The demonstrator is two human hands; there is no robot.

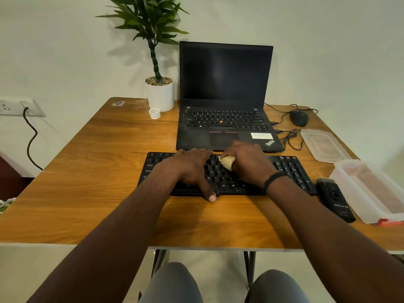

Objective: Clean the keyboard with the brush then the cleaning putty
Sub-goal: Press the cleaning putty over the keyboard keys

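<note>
Fingers [227, 153] of the right hand [244, 162] are curled round a pale lump of cleaning putty [227, 162], which is pressed onto the middle keys of the black keyboard [290, 169]. Fingers of the left hand [192, 169] are laid flat and relaxed across the keys just left of the putty, with the thumb hooked over the keyboard's near edge onto the wooden surface [98, 171]. A dark band [273, 179] is worn on the right wrist. Just right of the keyboard, a black brush [335, 199] is seen lying flat, beside a clear plastic container [369, 191]; its lid [323, 145] is set apart, farther back. Behind the keyboard, an open laptop [225, 95] with a dark screen is placed, its front edge near the keyboard's far edge. A wired mouse [299, 118] is seen to the laptop's right, a potted plant [159, 92] and a small white ring [154, 113] to its left.
</note>
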